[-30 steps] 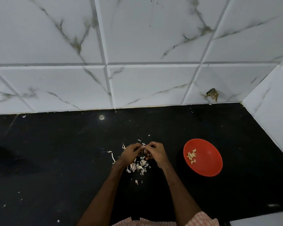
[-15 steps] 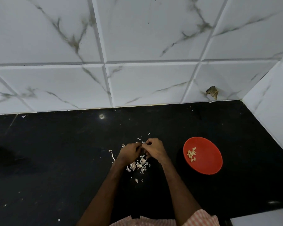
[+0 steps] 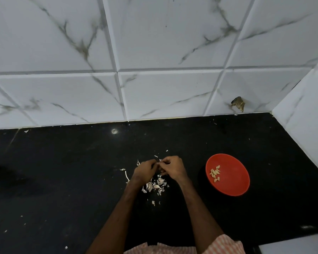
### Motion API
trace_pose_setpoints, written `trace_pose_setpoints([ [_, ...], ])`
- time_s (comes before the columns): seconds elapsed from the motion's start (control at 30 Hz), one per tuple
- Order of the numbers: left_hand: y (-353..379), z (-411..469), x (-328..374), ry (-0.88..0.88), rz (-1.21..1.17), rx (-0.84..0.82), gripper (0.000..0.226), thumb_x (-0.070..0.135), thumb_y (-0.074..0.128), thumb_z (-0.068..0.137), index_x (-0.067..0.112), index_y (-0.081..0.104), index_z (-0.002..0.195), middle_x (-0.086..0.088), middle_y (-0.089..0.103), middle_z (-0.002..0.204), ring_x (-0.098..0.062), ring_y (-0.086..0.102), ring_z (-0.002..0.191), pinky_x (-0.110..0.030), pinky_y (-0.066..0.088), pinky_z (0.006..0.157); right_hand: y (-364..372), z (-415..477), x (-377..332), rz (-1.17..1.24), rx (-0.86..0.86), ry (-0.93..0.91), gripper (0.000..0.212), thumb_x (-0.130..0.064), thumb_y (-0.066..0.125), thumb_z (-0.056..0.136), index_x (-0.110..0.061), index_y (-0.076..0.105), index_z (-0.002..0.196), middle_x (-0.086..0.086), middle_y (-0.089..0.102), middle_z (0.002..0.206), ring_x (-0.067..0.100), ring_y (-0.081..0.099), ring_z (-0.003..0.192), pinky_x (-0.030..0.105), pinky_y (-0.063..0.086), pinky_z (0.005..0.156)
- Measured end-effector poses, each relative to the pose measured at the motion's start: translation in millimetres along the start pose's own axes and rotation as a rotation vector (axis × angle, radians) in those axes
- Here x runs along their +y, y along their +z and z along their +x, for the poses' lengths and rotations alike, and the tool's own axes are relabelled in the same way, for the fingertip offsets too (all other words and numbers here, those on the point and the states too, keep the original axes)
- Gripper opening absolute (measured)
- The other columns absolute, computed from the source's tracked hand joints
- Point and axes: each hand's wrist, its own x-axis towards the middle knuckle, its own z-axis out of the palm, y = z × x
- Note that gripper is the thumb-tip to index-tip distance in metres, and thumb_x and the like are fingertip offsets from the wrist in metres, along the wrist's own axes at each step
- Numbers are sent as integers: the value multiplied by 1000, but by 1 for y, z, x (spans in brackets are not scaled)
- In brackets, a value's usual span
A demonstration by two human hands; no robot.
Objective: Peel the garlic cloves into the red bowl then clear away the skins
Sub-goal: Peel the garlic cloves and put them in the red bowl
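Observation:
My left hand (image 3: 144, 171) and my right hand (image 3: 173, 166) meet fingertip to fingertip above the black counter (image 3: 62, 180), pinching a small garlic clove that is almost wholly hidden between them. Below the hands lies a loose heap of pale garlic skins (image 3: 156, 186). To the right stands the red bowl (image 3: 233, 182), upright, with several peeled cloves (image 3: 215, 173) lying in its left half. The bowl is a hand's width away from my right hand.
White marble-look wall tiles (image 3: 154, 88) rise behind the counter, and a tiled side wall (image 3: 305, 125) closes the right. Stray skin flakes (image 3: 126, 176) lie left of the hands and more specks toward the front. A damaged spot (image 3: 238, 104) marks the back wall.
Both hands have stayed together over the skin heap, fingers working slightly. The view has shifted a little; bowl and skins lie where they were.

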Motion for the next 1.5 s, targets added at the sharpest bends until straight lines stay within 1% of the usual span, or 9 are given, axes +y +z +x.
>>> trace_pose_setpoints([
  [0.2,4,2,-3,30,-21,-35,30,32,45,103,14,61,86,-2,62,79,-22,59,76,-37,46,70,2,-3,7,23,28,3,3,-5,70,90,-6,72,88,8,71,71,13,70,60,29,60,56],
  [0.43,0,4,0,25,-174,-12,35,29,49,101,24,51,67,4,55,65,-15,51,64,-40,47,67,4,-3,5,144,81,-2,9,-3,66,92,4,71,94,15,71,75,17,69,59,28,58,52],
  [0.57,-3,5,-2,7,-360,-6,33,33,49,97,23,58,67,3,56,64,-14,50,62,-42,45,65,1,-3,1,243,29,1,9,-3,62,95,-1,71,92,13,71,75,15,69,61,30,59,58],
  [0.77,-2,2,0,-17,-554,37,32,24,55,101,19,65,71,5,59,61,-11,52,63,-34,42,65,-4,-2,-4,299,25,2,10,-7,61,96,-2,70,96,13,71,80,16,70,68,32,60,64],
  [0.9,1,2,-3,-28,-600,78,24,28,56,100,10,69,89,-10,71,87,-30,66,86,-46,52,82,-4,-3,-5,295,22,2,9,-8,63,95,-3,71,96,11,70,80,17,69,70,33,61,66],
  [1.0,0,1,1,-15,-600,95,22,26,56,100,10,68,91,-9,71,89,-33,66,89,-49,53,83,-5,-4,-6,342,10,2,10,-8,64,95,-2,71,98,12,70,82,18,70,75,33,62,67],
  [1.23,3,2,0,-19,-705,59,23,20,52,102,13,68,88,-3,68,83,-19,62,81,-45,51,82,-6,-5,-7,408,-18,-1,12,-8,64,95,1,71,100,9,72,83,18,70,77,31,61,68],
  [1.4,4,2,3,-23,-711,47,25,18,49,103,14,68,87,-5,68,84,-19,61,83,-51,50,86,-2,-2,-10,304,3,-6,10,-11,64,95,-4,70,96,6,70,78,15,65,69,31,57,58],
  [1.5,4,2,3,-11,-688,68,25,20,49,103,13,67,88,-6,67,84,-19,60,82,-50,51,84,-1,0,-9,291,7,1,9,-15,63,95,-8,70,96,5,70,79,16,66,71,32,57,59],
])
